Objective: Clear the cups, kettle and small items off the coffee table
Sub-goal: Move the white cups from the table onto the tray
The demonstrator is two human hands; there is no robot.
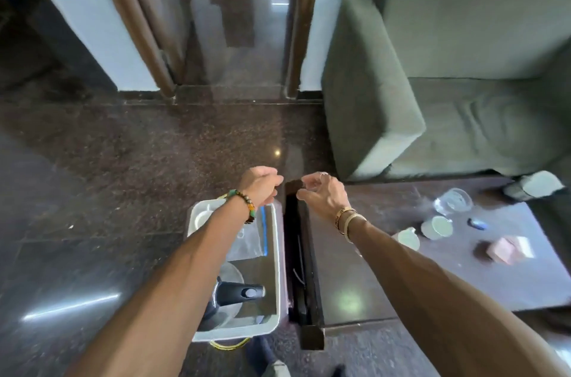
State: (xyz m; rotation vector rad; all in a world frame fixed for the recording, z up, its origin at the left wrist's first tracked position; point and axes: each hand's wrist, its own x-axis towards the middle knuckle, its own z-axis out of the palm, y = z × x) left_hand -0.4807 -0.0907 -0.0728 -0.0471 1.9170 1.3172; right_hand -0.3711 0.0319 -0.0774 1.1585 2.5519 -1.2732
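Two cups (437,226) sit near the tabletop's (355,284) far edge, beside a glass (452,202). The kettle (234,296) lies in the plastic bin (279,253) by the left edge. The right hand (321,194) has a loose grip on nothing; the left hand's (261,183) grip I cannot tell. Best to lift each cup upright.

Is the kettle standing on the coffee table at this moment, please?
No, the kettle sits inside the white tub, which stands beside the coffee table rather than on it.
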